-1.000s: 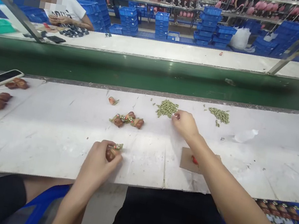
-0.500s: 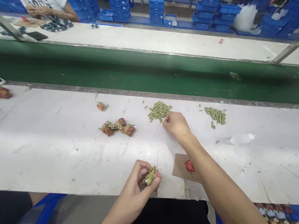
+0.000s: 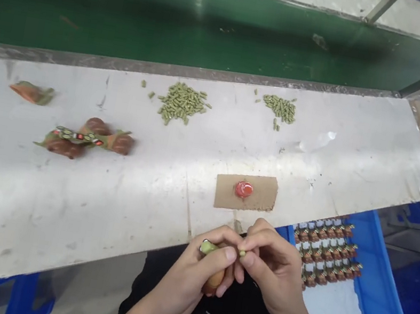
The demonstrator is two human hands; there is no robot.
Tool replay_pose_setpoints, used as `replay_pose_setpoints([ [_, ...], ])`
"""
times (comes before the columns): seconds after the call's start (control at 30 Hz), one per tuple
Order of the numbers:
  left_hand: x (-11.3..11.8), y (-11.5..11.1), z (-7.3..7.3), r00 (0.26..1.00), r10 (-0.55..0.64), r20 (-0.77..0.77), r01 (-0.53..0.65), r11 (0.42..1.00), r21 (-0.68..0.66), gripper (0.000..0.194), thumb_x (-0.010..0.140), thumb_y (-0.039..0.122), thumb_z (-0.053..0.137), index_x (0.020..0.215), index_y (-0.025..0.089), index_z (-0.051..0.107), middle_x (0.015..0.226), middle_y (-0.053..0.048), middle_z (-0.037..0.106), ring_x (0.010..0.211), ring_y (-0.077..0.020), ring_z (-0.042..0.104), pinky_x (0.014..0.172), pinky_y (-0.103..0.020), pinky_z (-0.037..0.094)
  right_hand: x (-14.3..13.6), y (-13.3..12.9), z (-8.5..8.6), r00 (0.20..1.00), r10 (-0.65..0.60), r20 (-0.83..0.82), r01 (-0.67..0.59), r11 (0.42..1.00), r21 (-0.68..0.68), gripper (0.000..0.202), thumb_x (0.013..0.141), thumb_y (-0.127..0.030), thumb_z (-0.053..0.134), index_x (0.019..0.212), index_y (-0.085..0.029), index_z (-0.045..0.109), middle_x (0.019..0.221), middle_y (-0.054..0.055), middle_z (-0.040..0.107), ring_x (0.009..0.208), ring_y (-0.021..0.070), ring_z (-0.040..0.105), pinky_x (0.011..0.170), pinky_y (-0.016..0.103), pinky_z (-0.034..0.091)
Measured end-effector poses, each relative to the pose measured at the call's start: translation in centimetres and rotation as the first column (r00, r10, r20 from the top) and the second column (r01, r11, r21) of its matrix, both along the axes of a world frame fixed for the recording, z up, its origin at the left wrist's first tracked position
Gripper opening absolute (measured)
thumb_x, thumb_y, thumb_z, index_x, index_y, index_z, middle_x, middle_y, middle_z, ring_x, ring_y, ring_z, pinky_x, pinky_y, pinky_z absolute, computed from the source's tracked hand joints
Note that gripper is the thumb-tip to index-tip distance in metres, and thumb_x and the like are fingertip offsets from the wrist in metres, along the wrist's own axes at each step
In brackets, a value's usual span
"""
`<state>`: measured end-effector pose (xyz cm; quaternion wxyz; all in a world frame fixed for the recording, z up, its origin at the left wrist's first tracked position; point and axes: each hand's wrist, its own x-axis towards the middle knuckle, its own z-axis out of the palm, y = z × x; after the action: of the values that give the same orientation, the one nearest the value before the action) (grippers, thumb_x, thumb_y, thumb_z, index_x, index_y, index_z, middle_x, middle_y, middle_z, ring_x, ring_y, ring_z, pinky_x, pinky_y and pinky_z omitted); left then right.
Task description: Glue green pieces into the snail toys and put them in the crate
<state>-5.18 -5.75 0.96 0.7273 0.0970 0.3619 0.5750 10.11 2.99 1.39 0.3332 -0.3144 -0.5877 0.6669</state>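
My left hand (image 3: 203,272) is wrapped round a small figurine (image 3: 214,281) with a green top and an orange-brown body. Close against it, my right hand (image 3: 271,268) pinches a tiny green piece (image 3: 242,252) between thumb and forefinger, at the figurine's edge. Just beyond both hands, a glossy red blob (image 3: 244,189) sits on a cardboard piece (image 3: 224,191). Farther back are a larger pile of green pieces (image 3: 182,102) and a smaller pile (image 3: 281,108). Brown-and-green figurines (image 3: 93,139) lie grouped at the left.
A single orange-green part (image 3: 32,92) lies at the far left of the white table (image 3: 122,217). Behind the table runs a green belt (image 3: 177,21). A blue crate (image 3: 384,296) at the lower right holds rows of figurines (image 3: 324,247) and white sheeting.
My right hand has come back from the larger green pile to my left hand, now with a green piece in its fingertips. The view has tilted down and shifted right.
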Motion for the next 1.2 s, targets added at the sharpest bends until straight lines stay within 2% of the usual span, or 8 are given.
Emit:
replay_pose_setpoints([
  [0.13, 0.8, 0.0, -0.7, 0.996, 0.081, -0.045, -0.084, 0.993, -0.078, 0.041, 0.097, 0.056, 0.094, 0.088, 0.021, 0.075, 0.065, 0.005, 0.057, 0.056, -0.0089, 0.046, 0.058, -0.022, 0.036, 0.2, 0.4, -1.0, 1.000, 0.012, -0.021, -0.013, 0.999, -0.038, 0.004, 0.106, -0.033, 0.092, 0.109, -0.035, 0.093, 0.089, 0.000, 0.070, 0.070, 0.0159, 0.068, 0.062, 0.029, 0.054],
  [0.3, -0.2, 0.3, -1.0, 0.978, 0.049, -0.201, -0.061, 0.997, -0.053, 0.038, 0.100, 0.057, 0.091, 0.093, 0.021, 0.080, 0.070, 0.003, 0.062, 0.057, -0.0102, 0.047, 0.056, -0.022, 0.037, 0.4, 1.5, -1.0, 0.997, 0.061, -0.038, -0.061, 0.998, -0.020, 0.014, 0.104, -0.027, 0.094, 0.115, -0.036, 0.095, 0.092, 0.001, 0.076, 0.079, 0.0169, 0.071, 0.071, 0.030, 0.057],
  [0.53, -0.4, 1.1, -0.7, 0.912, 0.063, -0.405, -0.081, 0.996, -0.026, 0.020, 0.103, 0.036, 0.084, 0.091, 0.022, 0.075, 0.070, 0.004, 0.062, 0.061, -0.0113, 0.049, 0.059, -0.022, 0.039, 0.4, 1.7, -0.9, 0.999, 0.043, -0.021, -0.045, 0.993, -0.108, 0.031, 0.103, -0.010, 0.084, 0.115, -0.035, 0.096, 0.095, 0.000, 0.080, 0.066, 0.0092, 0.065, 0.063, 0.021, 0.057],
  [0.7, -0.3, 1.5, -0.4, 0.862, 0.039, -0.506, -0.039, 0.999, 0.011, 0.017, 0.102, 0.029, 0.079, 0.088, 0.021, 0.072, 0.068, 0.005, 0.059, 0.060, -0.0109, 0.046, 0.057, -0.021, 0.037, 0.9, 1.6, -0.7, 1.000, 0.021, -0.020, -0.025, 0.975, -0.219, 0.026, 0.100, -0.012, 0.087, 0.114, -0.032, 0.096, 0.090, 0.001, 0.080, 0.066, 0.0101, 0.073, 0.062, 0.019, 0.061],
  [1.0, -0.2, 1.5, -0.5, 0.728, 0.119, -0.675, -0.125, 0.991, 0.041, 0.019, 0.106, 0.028, 0.075, 0.088, 0.023, 0.070, 0.067, 0.006, 0.056, 0.057, -0.0103, 0.044, 0.054, -0.021, 0.035, 0.4, 2.6, -0.7, 0.999, 0.023, 0.032, -0.004, 0.873, -0.487, 0.015, 0.087, -0.029, 0.106, 0.097, -0.024, 0.095, 0.059, 0.000, 0.076, 0.047, 0.0134, 0.067, 0.049, 0.021, 0.059],
  [1.1, -0.1, 0.8, -1.0, 0.724, 0.177, -0.666, -0.202, 0.979, 0.040, 0.014, 0.109, 0.028, 0.075, 0.095, 0.026, 0.072, 0.080, 0.004, 0.064, 0.067, -0.0127, 0.053, 0.062, -0.023, 0.045, -0.1, 3.2, -0.5, 0.999, 0.027, 0.035, -0.010, 0.912, -0.409, 0.011, 0.095, -0.032, 0.100, 0.099, -0.024, 0.095, 0.059, -0.001, 0.076, 0.047, 0.0134, 0.067, 0.049, 0.022, 0.058],
  [1.17, -0.1, 0.2, -1.4, 0.769, 0.197, -0.608, -0.224, 0.974, 0.032, 0.004, 0.112, 0.029, 0.071, 0.113, 0.031, 0.074, 0.093, 0.003, 0.066, 0.076, -0.0145, 0.057, 0.071, -0.025, 0.051, -0.4, 3.9, -0.1, 0.996, -0.018, 0.087, 0.040, 0.964, -0.264, 0.002, 0.100, -0.026, 0.093, 0.102, -0.025, 0.094, 0.061, -0.003, 0.075, 0.051, 0.0136, 0.069, 0.052, 0.023, 0.059],
  [1.2, -0.1, -0.1, -1.6, 0.789, 0.201, -0.581, -0.229, 0.973, 0.027, 0.013, 0.112, 0.027, 0.069, 0.123, 0.033, 0.073, 0.097, 0.003, 0.066, 0.079, -0.0150, 0.058, 0.075, -0.025, 0.053, -0.5, 4.4, 0.0, 0.990, -0.064, 0.129, 0.084, 0.984, -0.158, 0.006, 0.102, -0.022, 0.090, 0.103, -0.026, 0.094, 0.064, -0.003, 0.077, 0.054, 0.0138, 0.070, 0.054, 0.024, 0.060],
])
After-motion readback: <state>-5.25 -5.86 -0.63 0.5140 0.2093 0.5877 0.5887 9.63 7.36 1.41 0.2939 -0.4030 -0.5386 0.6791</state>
